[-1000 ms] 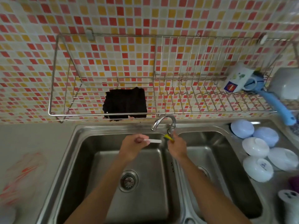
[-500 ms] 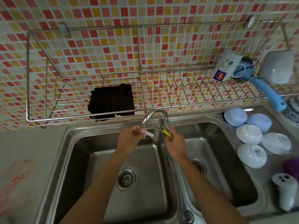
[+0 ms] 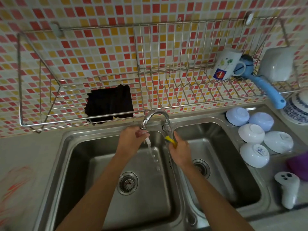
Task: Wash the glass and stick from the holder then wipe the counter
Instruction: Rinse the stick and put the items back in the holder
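My left hand grips a short white stick right under the spout of the chrome tap, and water runs over the stick into the left sink basin. My right hand holds a yellow sponge beside the tap handle, above the divider between the basins. A black cloth lies on the wire wall rack behind the sink. No glass is clearly in view.
Several upturned white and pale blue bowls sit on the drainer at the right. A mug, a blue-handled brush and a white container rest on the rack. A white bottle stands at the lower right. The right basin holds nothing.
The tap spout has swung left over the left basin and water now runs. My left hand moved the stick from level to under the stream.
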Action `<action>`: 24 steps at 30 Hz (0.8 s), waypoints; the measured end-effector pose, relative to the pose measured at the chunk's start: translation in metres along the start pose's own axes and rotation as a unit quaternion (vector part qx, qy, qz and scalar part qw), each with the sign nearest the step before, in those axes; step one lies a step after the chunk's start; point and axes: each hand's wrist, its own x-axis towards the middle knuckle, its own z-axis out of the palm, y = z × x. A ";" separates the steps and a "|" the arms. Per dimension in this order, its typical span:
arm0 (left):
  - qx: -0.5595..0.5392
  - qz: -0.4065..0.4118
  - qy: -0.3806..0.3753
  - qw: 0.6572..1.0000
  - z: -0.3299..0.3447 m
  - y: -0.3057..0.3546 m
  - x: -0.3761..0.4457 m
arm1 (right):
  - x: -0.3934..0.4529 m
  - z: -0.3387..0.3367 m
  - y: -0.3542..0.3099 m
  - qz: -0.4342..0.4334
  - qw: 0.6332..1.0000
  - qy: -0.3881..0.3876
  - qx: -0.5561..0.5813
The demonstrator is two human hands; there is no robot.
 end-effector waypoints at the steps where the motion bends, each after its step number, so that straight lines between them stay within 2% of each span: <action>1: 0.004 0.000 0.006 1.000 -0.002 -0.001 -0.001 | -0.001 0.000 0.000 0.001 1.000 -0.002 0.002; 4: 0.012 -0.002 0.021 1.000 -0.008 -0.004 -0.003 | -0.002 0.001 0.005 0.010 1.000 -0.002 0.003; 10: 0.004 0.047 0.027 0.999 -0.013 -0.010 -0.012 | -0.005 0.005 0.011 0.024 1.000 -0.003 0.014; 14: 0.009 0.050 -0.003 0.999 -0.008 -0.013 -0.013 | -0.004 0.017 0.012 0.117 0.987 -0.027 0.108; 16: 0.022 0.043 0.003 0.999 -0.008 -0.017 -0.014 | -0.002 0.025 0.006 0.180 0.964 -0.058 0.187; 19: 0.061 0.006 0.027 0.998 -0.015 -0.032 -0.019 | -0.002 0.037 -0.014 0.266 0.890 -0.129 0.347; 21: 0.080 -0.022 0.039 0.996 -0.021 -0.045 -0.024 | -0.002 0.044 -0.029 0.290 0.852 -0.168 0.402; 24: 0.092 -0.058 0.055 0.993 -0.033 -0.063 -0.034 | -0.002 0.055 -0.043 0.286 0.841 -0.220 0.403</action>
